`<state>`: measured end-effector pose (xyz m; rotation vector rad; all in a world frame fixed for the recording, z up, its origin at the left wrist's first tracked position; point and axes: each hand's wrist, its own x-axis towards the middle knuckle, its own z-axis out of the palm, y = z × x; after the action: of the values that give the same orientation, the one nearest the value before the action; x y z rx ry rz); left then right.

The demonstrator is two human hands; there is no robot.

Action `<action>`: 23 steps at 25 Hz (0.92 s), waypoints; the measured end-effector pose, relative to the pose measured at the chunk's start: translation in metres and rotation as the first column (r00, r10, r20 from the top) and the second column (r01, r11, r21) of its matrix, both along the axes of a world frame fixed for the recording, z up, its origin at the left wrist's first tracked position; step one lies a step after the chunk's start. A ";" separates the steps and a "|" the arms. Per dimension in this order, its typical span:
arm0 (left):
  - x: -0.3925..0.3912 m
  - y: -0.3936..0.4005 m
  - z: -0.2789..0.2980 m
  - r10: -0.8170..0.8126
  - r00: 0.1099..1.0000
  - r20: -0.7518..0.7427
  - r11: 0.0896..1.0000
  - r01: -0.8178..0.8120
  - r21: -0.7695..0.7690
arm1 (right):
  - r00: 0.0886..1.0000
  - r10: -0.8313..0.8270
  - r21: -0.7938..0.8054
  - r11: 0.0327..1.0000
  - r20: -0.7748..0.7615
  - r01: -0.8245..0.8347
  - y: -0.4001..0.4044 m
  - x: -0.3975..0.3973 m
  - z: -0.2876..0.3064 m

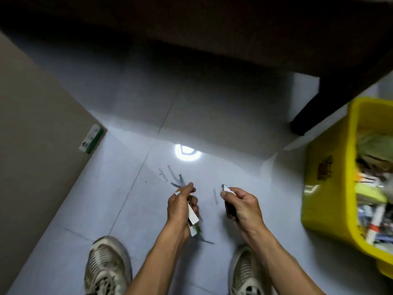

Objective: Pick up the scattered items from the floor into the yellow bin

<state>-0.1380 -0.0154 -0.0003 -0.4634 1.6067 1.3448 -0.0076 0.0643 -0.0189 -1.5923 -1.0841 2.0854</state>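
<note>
Grey tile floor [119, 199]: yellow bin [331, 188] right, green-white box [91, 139] left.

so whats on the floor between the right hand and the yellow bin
Nothing: in the head view, only bare pale floor tile separates the right hand, which holds a small dark and white item, from the yellow bin.

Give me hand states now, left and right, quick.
Left hand: closed on a bundle of thin items, including a white card.
Right hand: closed on a small dark object with a white tip.
</note>
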 end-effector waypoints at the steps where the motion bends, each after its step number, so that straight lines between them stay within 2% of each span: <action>1: 0.002 0.013 0.014 -0.002 1.000 0.016 0.999 0.002 0.047 | 0.993 -0.069 -0.028 0.997 -0.093 0.066 0.002 0.003 0.022; 4: 0.059 0.088 0.074 -0.144 0.986 0.084 0.959 0.118 0.259 | 0.899 -0.348 -0.003 0.933 -0.264 0.360 0.034 0.059 0.100; 7: 0.171 0.174 0.144 -0.295 0.949 0.115 0.876 0.221 0.429 | 0.764 -0.600 0.181 0.745 -0.237 0.641 0.081 0.155 0.169; 8: 0.207 0.196 0.167 -0.349 0.932 0.094 0.839 0.266 0.474 | 0.736 -0.644 0.255 0.690 -0.211 0.677 0.097 0.186 0.185; 9: 0.234 0.212 0.182 -0.405 0.912 0.062 0.804 0.323 0.499 | 0.744 -0.652 0.339 0.674 -0.146 0.657 0.111 0.208 0.195; 10: 0.257 0.224 0.193 -0.470 0.883 -0.002 0.772 0.412 0.484 | 0.772 -0.636 0.439 0.686 -0.029 0.581 0.122 0.230 0.200; 11: 0.272 0.230 0.195 -0.532 0.838 -0.119 0.736 0.528 0.423 | 0.787 -0.598 0.545 0.715 0.152 0.438 0.131 0.248 0.199; 12: 0.282 0.229 0.190 -0.593 0.747 -0.301 0.682 0.665 0.306 | 0.756 -0.553 0.637 0.733 0.350 0.241 0.136 0.263 0.192; 13: 0.286 0.220 0.180 -0.630 0.595 -0.499 0.605 0.779 0.164 | 0.692 -0.502 0.687 0.726 0.519 0.012 0.139 0.276 0.183; 14: 0.284 0.208 0.166 -0.632 0.398 -0.665 0.519 0.854 0.018 | 0.628 -0.441 0.686 0.697 0.641 -0.211 0.141 0.282 0.172; 15: 0.278 0.197 0.150 -0.621 0.152 -0.769 0.414 0.897 -0.157 | 0.558 -0.371 0.627 0.678 0.743 -0.384 0.145 0.283 0.162; 16: 0.270 0.192 0.135 -0.594 -0.120 -0.795 0.303 0.882 -0.360 | 0.490 -0.295 0.537 0.695 0.820 -0.479 0.154 0.281 0.152; 17: 0.262 0.190 0.122 -0.553 -0.358 -0.752 0.208 0.815 -0.541 | 0.447 -0.225 0.453 0.733 0.865 -0.508 0.164 0.276 0.146; 18: 0.253 0.192 0.113 -0.521 -0.521 -0.676 0.125 0.737 -0.664 | 0.450 -0.165 0.394 0.783 0.878 -0.481 0.173 0.272 0.140; 19: 0.246 0.195 0.108 -0.499 -0.615 -0.610 0.051 0.682 -0.729 | 0.483 -0.131 0.367 0.822 0.865 -0.434 0.178 0.270 0.134; 20: 0.243 0.199 0.106 -0.478 -0.672 -0.566 -0.004 0.646 -0.764 | 0.522 -0.126 0.376 0.832 0.843 -0.407 0.177 0.271 0.125; 21: 0.240 0.202 0.103 -0.454 -0.704 -0.546 -0.036 0.627 -0.779 | 0.551 -0.123 0.398 0.819 0.825 -0.413 0.171 0.275 0.113; 23: 0.240 0.204 0.094 -0.389 -0.734 -0.557 -0.040 0.618 -0.785 | 0.550 -0.112 0.424 0.766 0.828 -0.483 0.144 0.284 0.088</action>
<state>0.1021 0.1883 0.0933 2.1885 1.6872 0.0809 0.2768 0.2085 0.0690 -2.1283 -2.0627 0.7162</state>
